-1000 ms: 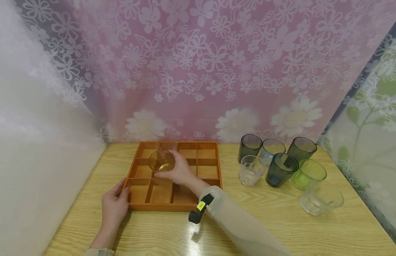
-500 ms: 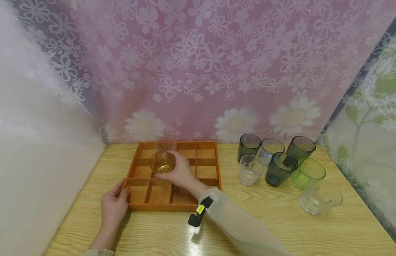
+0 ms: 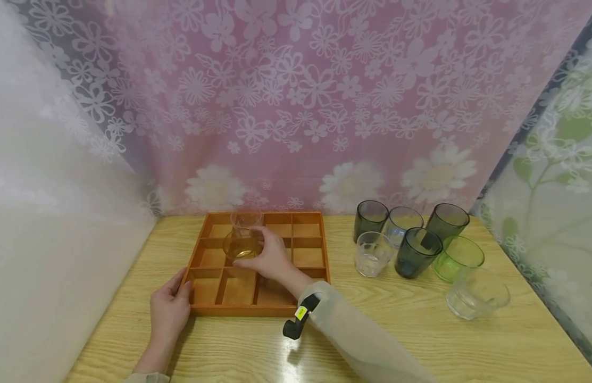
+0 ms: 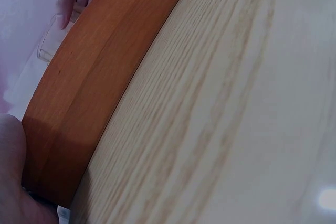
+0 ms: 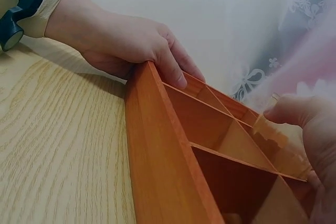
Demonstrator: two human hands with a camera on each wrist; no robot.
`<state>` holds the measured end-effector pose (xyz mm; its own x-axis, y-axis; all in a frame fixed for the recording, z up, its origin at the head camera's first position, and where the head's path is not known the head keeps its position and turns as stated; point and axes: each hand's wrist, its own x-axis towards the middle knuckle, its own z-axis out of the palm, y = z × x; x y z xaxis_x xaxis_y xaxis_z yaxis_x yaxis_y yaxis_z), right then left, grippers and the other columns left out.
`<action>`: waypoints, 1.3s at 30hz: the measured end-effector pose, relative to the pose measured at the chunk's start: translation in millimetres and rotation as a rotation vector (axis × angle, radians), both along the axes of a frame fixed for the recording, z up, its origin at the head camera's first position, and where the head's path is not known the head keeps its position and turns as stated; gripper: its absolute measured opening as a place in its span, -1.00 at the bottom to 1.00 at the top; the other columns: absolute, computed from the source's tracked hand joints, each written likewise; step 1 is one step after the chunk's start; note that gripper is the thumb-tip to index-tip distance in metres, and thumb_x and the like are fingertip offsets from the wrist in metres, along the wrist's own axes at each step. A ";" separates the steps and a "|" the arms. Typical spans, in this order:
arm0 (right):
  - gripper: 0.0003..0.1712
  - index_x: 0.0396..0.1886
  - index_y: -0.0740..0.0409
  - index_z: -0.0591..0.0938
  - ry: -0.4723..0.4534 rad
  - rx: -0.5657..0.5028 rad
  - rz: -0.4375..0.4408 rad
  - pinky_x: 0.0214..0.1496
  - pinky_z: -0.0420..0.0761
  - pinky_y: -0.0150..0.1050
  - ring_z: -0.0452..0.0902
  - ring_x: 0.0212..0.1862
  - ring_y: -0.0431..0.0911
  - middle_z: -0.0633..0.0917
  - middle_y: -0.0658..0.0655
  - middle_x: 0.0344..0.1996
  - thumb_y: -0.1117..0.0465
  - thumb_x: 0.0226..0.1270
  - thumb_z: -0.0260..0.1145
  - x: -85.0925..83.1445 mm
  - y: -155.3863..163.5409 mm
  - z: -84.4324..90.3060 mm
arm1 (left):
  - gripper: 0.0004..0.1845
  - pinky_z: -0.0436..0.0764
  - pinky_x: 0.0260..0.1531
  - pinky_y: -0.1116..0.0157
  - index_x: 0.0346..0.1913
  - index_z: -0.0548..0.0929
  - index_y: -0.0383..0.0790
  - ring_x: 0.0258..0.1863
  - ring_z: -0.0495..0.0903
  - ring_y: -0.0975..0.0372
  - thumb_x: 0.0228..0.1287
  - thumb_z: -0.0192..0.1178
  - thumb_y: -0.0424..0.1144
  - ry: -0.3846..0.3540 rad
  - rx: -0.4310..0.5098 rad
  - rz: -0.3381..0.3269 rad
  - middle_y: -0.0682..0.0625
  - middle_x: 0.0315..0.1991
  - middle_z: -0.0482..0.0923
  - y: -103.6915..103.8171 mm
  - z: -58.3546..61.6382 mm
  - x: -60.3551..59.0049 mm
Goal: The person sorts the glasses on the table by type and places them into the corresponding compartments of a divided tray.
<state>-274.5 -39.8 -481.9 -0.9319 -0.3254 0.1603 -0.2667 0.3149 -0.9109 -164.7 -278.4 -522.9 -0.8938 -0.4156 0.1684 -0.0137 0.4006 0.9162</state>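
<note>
My left hand point(image 3: 170, 308) pinches the left wall of the wooden tray point(image 3: 224, 310) near its front corner; the right wrist view shows my thumb tip inside the rim more plainly than the head view. The left wrist view adds the smooth outer wall, with my other fingers beyond. My right hand point(image 3: 269, 259), thumb and fingers curved apart around it, holds an amber glass point(image 3: 239, 250) at the tray's middle row, about the second cell from the left; I can't tell whether its base touches down. Just behind, in the back row, is a clear glass point(image 3: 245, 218). Only the head view takes in the seven glasses well to the right.

The tray is orange-brown, split by thin slats. Those glasses are three tapering smoky glasses point(image 3: 370, 223), a clear tumbler point(image 3: 372, 260), a bluish glass point(image 3: 403, 229), a green glass point(image 3: 456, 266) and a wide clear glass point(image 3: 468, 304).

The pale table point(image 3: 363, 335) has streaky grain; a pink floral curtain point(image 3: 296, 106) hangs behind.
</note>
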 end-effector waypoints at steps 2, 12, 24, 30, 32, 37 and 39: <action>0.05 0.48 0.12 0.48 -0.015 -0.020 0.010 0.33 0.59 -0.15 0.55 0.32 0.11 0.57 0.12 0.33 0.13 -0.02 0.80 0.1 2.2 0.5 | -0.56 0.43 -0.05 0.71 0.40 0.57 -0.42 0.33 0.51 -0.07 0.52 0.20 -0.46 -0.005 -0.006 0.002 -0.34 0.29 0.56 -0.4 0.1 0.4; 0.00 0.44 0.21 0.49 -0.017 -0.128 0.050 0.43 0.51 0.00 0.54 0.34 0.13 0.61 0.18 0.29 0.21 0.00 0.79 4.2 24.8 4.7 | -0.55 0.41 -0.04 0.72 0.41 0.56 -0.44 0.35 0.48 -0.07 0.52 0.20 -0.47 -0.011 -0.014 -0.008 -0.34 0.31 0.54 2.2 2.2 0.3; -0.04 0.47 0.15 0.47 0.020 -0.137 0.073 0.49 0.43 0.06 0.48 0.40 0.15 0.59 0.12 0.33 0.19 0.09 0.74 20.8 81.4 24.0 | -0.55 0.41 -0.04 0.73 0.40 0.59 -0.39 0.35 0.49 -0.05 0.52 0.22 -0.45 -0.016 -0.016 0.000 -0.29 0.29 0.57 0.4 0.4 1.1; -0.04 0.49 0.11 0.45 0.026 -0.149 0.053 0.51 0.39 0.08 0.46 0.42 0.09 0.58 0.09 0.35 0.20 0.12 0.73 32.9 114.0 36.2 | -0.56 0.41 -0.01 0.71 0.39 0.58 -0.43 0.35 0.48 -0.07 0.51 0.22 -0.46 0.003 -0.012 -0.008 -0.32 0.29 0.56 0.8 1.7 1.0; -0.04 0.49 0.10 0.45 0.035 -0.145 0.046 0.51 0.39 0.04 0.47 0.42 0.05 0.58 0.07 0.35 0.21 0.12 0.73 37.5 124.8 39.4 | -0.56 0.41 0.00 0.71 0.39 0.58 -0.44 0.36 0.47 -0.07 0.51 0.22 -0.46 0.007 -0.013 -0.009 -0.31 0.29 0.55 1.2 1.2 0.9; -0.07 0.49 0.15 0.45 0.095 -0.150 0.054 0.50 0.41 -0.07 0.46 0.43 0.05 0.59 0.09 0.36 0.26 0.15 0.70 46.9 150.2 44.0 | -0.56 0.39 0.01 0.72 0.38 0.59 -0.44 0.36 0.47 -0.07 0.51 0.22 -0.45 0.006 -0.016 -0.001 -0.30 0.30 0.56 2.0 0.4 0.7; -0.08 0.48 0.17 0.46 0.120 -0.157 0.054 0.49 0.43 -0.11 0.47 0.42 0.03 0.59 0.10 0.35 0.28 0.15 0.70 49.7 159.5 44.9 | -0.56 0.39 0.01 0.73 0.38 0.59 -0.44 0.37 0.47 -0.07 0.51 0.22 -0.45 0.002 -0.014 0.002 -0.30 0.31 0.55 2.4 0.8 0.9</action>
